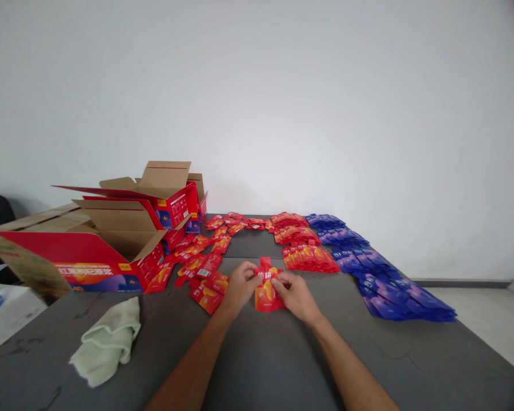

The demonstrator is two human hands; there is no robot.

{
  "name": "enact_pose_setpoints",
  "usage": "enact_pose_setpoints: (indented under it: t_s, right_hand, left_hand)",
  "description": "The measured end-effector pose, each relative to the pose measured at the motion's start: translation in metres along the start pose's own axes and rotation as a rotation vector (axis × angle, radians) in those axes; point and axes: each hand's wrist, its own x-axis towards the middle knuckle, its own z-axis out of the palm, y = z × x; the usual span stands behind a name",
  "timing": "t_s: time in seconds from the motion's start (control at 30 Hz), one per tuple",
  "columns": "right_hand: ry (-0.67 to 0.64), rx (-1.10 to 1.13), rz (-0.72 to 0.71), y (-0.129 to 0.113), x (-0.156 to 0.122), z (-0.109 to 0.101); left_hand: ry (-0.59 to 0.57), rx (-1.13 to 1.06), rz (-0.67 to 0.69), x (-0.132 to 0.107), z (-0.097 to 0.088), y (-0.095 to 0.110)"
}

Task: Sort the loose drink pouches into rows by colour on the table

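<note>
Between my hands, a red pouch [265, 295] with white lettering and orange fruit pictures is held over the dark table. My left hand [240, 285] pinches its upper left edge, fingers bent. On the other side, my right hand [297, 294] grips the right edge, with the thumb over the pouch's front. More red pouches [206, 295] lie loosely scattered just left of my left hand. Beyond my right hand, overlapping rows of red pouches [310, 258] are laid out. The fingertips behind the held pouch are hidden.
Open red cartons [89, 257] with raised flaps stand at the left. A pale green cloth [109, 342] lies crumpled at the front left of the dark table [257, 365]. Overlapping rows of blue pouches [402, 294] run along the right edge. A white wall [282, 114] rises behind.
</note>
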Motion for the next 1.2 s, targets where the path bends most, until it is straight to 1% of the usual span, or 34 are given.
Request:
enact_pose_setpoints:
  t_s: [0.1,0.17,0.23,0.3,0.33,0.4,0.43,0.47,0.5,0.53,0.57,0.6,0.63,0.67,0.77,0.8,0.83,0.93,1.07,1.13,1.2]
  right_hand:
    - [-0.06,0.104,0.006,0.001,-0.001,0.004]
    - [-0.088,0.147,0.025,0.001,-0.002,0.006]
    - [-0.083,0.182,0.062,0.002,-0.002,0.008]
    - [-0.042,0.214,0.106,0.003,-0.002,0.01]
    - [-0.016,0.227,0.127,0.004,-0.001,0.01]
    - [0.013,0.236,0.155,0.008,0.001,0.009]
    - [0.011,0.228,0.16,0.01,0.002,0.008]
    - [0.008,0.205,0.16,0.013,0.004,0.006]
    - [0.014,0.161,0.154,0.016,0.005,0.002]
    - [0.028,0.095,0.146,0.019,0.006,-0.002]
    - [0.061,0.008,0.135,0.022,0.007,-0.006]
    - [0.091,-0.1,0.125,0.025,0.007,-0.011]
    - [0.081,-0.205,0.124,0.026,0.007,-0.015]
    - [0.012,-0.298,0.112,0.027,0.005,-0.019]
    - [-0.289,-0.479,0.074,0.024,0.0,-0.025]
    - [-0.36,-0.509,0.066,0.022,-0.002,-0.025]
    - [-0.4,-0.532,0.064,0.02,-0.004,-0.025]
    - [-0.42,-0.574,0.06,0.015,-0.006,-0.022]
    - [-0.426,-0.58,0.061,0.015,-0.005,-0.02]
    - [-0.417,-0.574,0.05,0.017,-0.004,-0.02]
    - [-0.408,-0.567,0.025,0.019,-0.004,-0.021]
  left_hand:
    - [-0.019,0.032,0.009,0.0,-0.001,0.002]
    - [0.012,0.099,0.036,0.0,-0.001,0.002]
    - [0.057,0.128,0.032,0.0,0.001,0.001]
    - [0.083,0.092,-0.056,-0.002,0.004,0.0]
    - [0.073,0.062,-0.118,-0.004,0.006,-0.001]
    - [0.01,0.002,-0.227,-0.005,0.008,-0.004]
    - [-0.015,-0.021,-0.249,-0.005,0.008,-0.006]
    - [-0.015,-0.034,-0.245,-0.003,0.007,-0.01]
    - [0.01,-0.032,-0.229,-0.001,0.004,-0.014]
    - [0.071,-0.018,-0.204,0.002,0.001,-0.019]
    - [0.14,0.021,-0.186,0.005,-0.003,-0.025]
    - [0.179,0.083,-0.186,0.009,-0.007,-0.031]
    - [0.198,0.137,-0.193,0.012,-0.01,-0.037]
    - [0.201,0.179,-0.195,0.015,-0.013,-0.044]
    - [0.175,0.308,-0.216,0.019,-0.014,-0.058]
    - [0.165,0.367,-0.214,0.019,-0.013,-0.06]
    - [0.152,0.437,-0.202,0.018,-0.011,-0.061]
    - [0.089,0.692,-0.113,0.013,-0.003,-0.056]
    - [0.037,1.031,-0.027,0.004,0.006,-0.04]
    - [0.016,1.113,0.039,-0.002,0.008,-0.031]
    - [-0.056,1.113,0.136,-0.006,0.008,-0.025]
